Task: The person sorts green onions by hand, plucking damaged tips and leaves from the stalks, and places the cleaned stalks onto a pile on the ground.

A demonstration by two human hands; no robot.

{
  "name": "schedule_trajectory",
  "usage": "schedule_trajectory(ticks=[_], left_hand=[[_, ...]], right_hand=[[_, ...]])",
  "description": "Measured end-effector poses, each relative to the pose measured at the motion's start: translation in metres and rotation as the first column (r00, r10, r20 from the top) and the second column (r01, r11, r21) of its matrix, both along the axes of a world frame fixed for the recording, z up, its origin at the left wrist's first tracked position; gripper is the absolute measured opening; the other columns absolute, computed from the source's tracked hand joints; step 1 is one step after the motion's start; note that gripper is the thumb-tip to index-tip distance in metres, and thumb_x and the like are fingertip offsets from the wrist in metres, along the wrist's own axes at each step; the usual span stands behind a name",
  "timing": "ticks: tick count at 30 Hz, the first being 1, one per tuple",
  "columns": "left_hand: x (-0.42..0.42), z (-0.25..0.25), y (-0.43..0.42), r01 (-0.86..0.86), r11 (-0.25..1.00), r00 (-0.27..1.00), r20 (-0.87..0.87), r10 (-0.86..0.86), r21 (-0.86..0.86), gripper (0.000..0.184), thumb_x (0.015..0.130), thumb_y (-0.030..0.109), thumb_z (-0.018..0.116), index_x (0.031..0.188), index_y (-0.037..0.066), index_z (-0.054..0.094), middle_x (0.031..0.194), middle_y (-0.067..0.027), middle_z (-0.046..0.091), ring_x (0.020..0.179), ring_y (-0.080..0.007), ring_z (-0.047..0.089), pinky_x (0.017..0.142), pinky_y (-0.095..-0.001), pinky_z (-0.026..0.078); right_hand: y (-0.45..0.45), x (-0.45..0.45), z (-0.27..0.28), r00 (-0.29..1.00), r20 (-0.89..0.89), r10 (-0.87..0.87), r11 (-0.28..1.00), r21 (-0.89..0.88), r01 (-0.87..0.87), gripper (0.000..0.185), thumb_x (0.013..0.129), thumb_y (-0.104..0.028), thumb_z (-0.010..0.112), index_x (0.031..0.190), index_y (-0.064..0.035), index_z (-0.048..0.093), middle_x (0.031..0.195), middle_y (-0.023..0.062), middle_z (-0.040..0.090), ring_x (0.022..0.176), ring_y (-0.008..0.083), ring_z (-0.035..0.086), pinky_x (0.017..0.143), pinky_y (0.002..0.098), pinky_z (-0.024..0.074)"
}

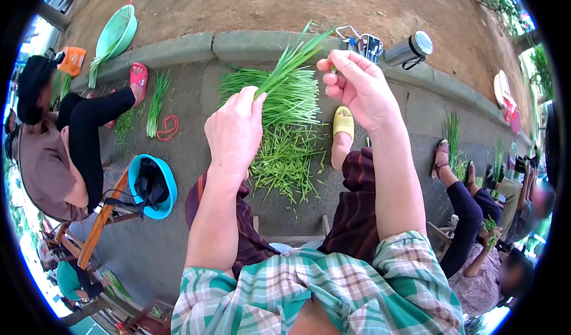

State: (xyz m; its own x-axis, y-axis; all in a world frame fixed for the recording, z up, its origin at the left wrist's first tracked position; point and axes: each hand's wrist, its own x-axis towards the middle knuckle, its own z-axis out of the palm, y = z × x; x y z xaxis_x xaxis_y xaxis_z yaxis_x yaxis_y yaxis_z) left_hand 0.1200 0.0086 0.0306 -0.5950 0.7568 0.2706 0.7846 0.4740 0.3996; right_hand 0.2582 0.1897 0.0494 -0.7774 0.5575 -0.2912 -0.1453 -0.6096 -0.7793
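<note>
My left hand [235, 130] is closed around a bunch of long green chives [292, 63], whose tips fan out up and to the right. My right hand [366, 91] is raised beside it, thumb and fingers pinched together, with a small bit of green showing at the fingertips. Below both hands, a heap of long chives [291, 100] lies on the pavement. Nearer to my knees is a loose scatter of short cut green pieces [285, 162].
A concrete kerb [250, 46] runs across the front, with a steel flask [406, 49] on it. A seated person [50, 162] is at left near a blue basin [169, 183]; another [476, 269] sits at right. A green basin [117, 31] stands far left.
</note>
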Motion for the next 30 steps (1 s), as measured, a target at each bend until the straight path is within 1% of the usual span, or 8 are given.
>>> schedule_trajectory(ticks=[4,6,11,14,17,19,25,30], left_hand=[[0.0,-0.001,0.0,-0.003,1.0,0.999,-0.048,0.002,-0.025,0.013,0.091,0.023,0.062,0.094,0.01,0.06,0.074,-0.0082,0.064,0.065,-0.0298,0.065,0.055,-0.0408,0.05],[-0.001,-0.003,-0.001,0.02,0.999,0.994,-0.103,-0.023,-0.032,0.014,0.09,0.023,0.063,0.091,0.01,0.058,0.07,-0.0079,0.061,0.063,-0.029,0.064,0.054,-0.0401,0.05],[0.0,-0.001,-0.002,0.027,0.998,0.995,-0.09,-0.031,-0.051,0.015,0.09,0.024,0.063,0.089,0.01,0.057,0.07,-0.0083,0.061,0.062,-0.0289,0.064,0.053,-0.0402,0.051],[0.0,0.003,-0.003,0.001,0.989,1.0,-0.011,-0.002,-0.145,0.018,0.092,0.026,0.06,0.1,0.011,0.062,0.08,-0.0096,0.066,0.071,-0.0315,0.065,0.059,-0.0416,0.05],[-0.002,0.002,-0.004,-0.01,0.991,1.0,0.009,0.012,-0.135,0.018,0.092,0.026,0.06,0.1,0.011,0.062,0.082,-0.0103,0.067,0.073,-0.0323,0.066,0.06,-0.0424,0.05],[-0.002,0.004,-0.004,-0.03,0.988,0.999,0.028,0.034,-0.15,0.018,0.092,0.026,0.059,0.101,0.011,0.062,0.084,-0.011,0.068,0.075,-0.0332,0.066,0.061,-0.0433,0.05],[-0.004,0.004,-0.005,-0.052,0.987,0.996,0.071,0.063,-0.152,0.019,0.092,0.027,0.059,0.101,0.011,0.063,0.085,-0.0119,0.068,0.077,-0.0348,0.066,0.062,-0.0444,0.05],[0.0,0.003,-0.004,-0.018,0.992,0.989,0.141,0.035,-0.122,0.021,0.093,0.028,0.058,0.103,0.01,0.065,0.084,-0.0138,0.068,0.076,-0.0354,0.065,0.062,-0.0431,0.049]], right_hand=[[-0.002,-0.001,0.003,0.999,0.033,-0.011,0.993,0.116,0.007,0.028,0.093,-0.019,0.065,0.115,-0.0026,0.06,0.094,0.0047,0.067,0.078,0.0077,0.062,0.07,0.0215,0.0528],[-0.006,-0.003,0.008,0.98,0.185,-0.07,0.948,0.318,0.008,0.033,0.093,-0.019,0.065,0.12,-0.0013,0.059,0.094,0.0028,0.066,0.079,0.0076,0.062,0.07,0.021,0.0516],[-0.006,-0.005,0.001,0.958,0.267,-0.102,0.852,0.521,-0.055,0.027,0.091,-0.018,0.068,0.113,-0.0032,0.065,0.091,-0.0001,0.065,0.076,0.0058,0.06,0.068,0.0203,0.0499],[-0.005,-0.005,0.0,0.942,0.302,-0.146,0.769,0.633,-0.084,0.02,0.09,-0.015,0.069,0.105,-0.0035,0.068,0.09,-0.0012,0.065,0.075,0.0049,0.059,0.067,0.0209,0.0496],[-0.006,-0.002,0.0,0.908,0.371,-0.196,0.644,0.747,-0.167,0.016,0.088,-0.012,0.068,0.1,-0.0024,0.068,0.089,0.001,0.065,0.073,0.0067,0.06,0.066,0.0231,0.05],[-0.007,-0.001,0.002,0.921,0.304,-0.243,0.381,0.903,-0.198,0.013,0.086,-0.007,0.066,0.098,-0.0022,0.068,0.084,0.0048,0.064,0.071,0.0112,0.062,0.065,0.0262,0.0503],[-0.011,0.0,0.003,0.917,0.317,-0.244,0.245,0.935,-0.258,0.01,0.081,-0.004,0.062,0.091,-0.0014,0.065,0.077,0.0081,0.06,0.067,0.0166,0.062,0.063,0.0291,0.0503],[-0.014,-0.005,0.003,0.891,0.282,-0.355,0.269,0.944,-0.191,0.009,0.078,-0.005,0.064,0.086,-0.0019,0.064,0.074,0.0062,0.06,0.063,0.0144,0.059,0.061,0.0277,0.0484]])
